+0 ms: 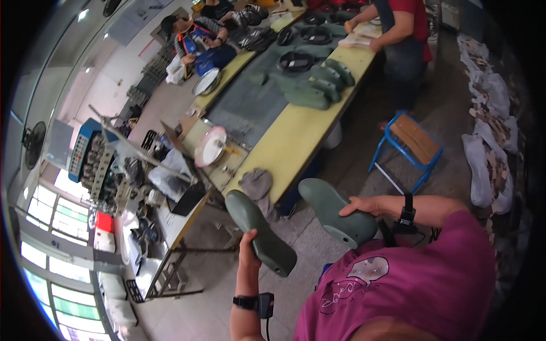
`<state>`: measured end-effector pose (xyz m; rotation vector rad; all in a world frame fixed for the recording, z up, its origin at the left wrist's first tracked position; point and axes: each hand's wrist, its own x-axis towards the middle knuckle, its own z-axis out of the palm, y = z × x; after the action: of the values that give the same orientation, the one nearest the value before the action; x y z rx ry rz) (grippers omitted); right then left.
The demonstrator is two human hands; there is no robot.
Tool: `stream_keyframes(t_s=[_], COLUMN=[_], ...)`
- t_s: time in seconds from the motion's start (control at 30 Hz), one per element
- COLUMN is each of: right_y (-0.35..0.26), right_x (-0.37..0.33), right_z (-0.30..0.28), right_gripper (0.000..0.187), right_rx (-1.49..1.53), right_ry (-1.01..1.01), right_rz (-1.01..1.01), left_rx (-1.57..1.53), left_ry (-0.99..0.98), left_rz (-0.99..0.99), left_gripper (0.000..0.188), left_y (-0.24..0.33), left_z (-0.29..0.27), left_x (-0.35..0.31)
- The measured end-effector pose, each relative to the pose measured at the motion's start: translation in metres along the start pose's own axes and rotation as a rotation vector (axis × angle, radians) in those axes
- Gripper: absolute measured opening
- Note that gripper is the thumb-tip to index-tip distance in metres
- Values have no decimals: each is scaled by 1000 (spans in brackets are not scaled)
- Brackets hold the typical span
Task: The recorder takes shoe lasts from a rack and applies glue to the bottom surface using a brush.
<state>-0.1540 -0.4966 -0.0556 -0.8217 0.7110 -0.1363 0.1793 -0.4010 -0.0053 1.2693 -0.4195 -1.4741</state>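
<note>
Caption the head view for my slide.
Left hand and right hand each hold a green shoe last near a worktable.

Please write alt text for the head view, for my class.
A person's left hand holds one green foot-shaped form and the right hand a second green form. Beyond, more green forms lie on a long yellow-edged table, with other people around it.

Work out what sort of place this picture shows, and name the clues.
Probably a shoemaking workshop. The person holds two green foot-shaped forms, likely shoe lasts; similar green forms lie grouped on the long yellow-edged worktable, where a co-worker stands.
</note>
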Motion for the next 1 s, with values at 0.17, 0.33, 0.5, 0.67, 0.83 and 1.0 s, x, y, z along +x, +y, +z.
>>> stream_keyframes(t_s=[0.17,0.33,0.5,0.67,0.83,1.0], right_y=[-3,-32,-83,-154,-184,-222], right_x=[-14,28,113,150,194,209], right_z=[-65,-94,-148,-190,-197,-226], right_gripper=[48,47,51,56,57,61], right_rx=[265,381,318,272,222,-892], right_ry=[56,113,-13,-31,101,179], right_rz=[-123,-96,84,122,-31,3], left_rx=[-19,68,123,203,38,214], left_ry=[-43,-56,-45,111,143,150], left_rz=[-125,-215,-190,-257,-291,-269], left_gripper=[49,46,47,47,46,50], left_y=[-8,-2,8,10,-10,-8], left_z=[54,70,59,54,18,27], left_x=[112,211,297,355,378,401])
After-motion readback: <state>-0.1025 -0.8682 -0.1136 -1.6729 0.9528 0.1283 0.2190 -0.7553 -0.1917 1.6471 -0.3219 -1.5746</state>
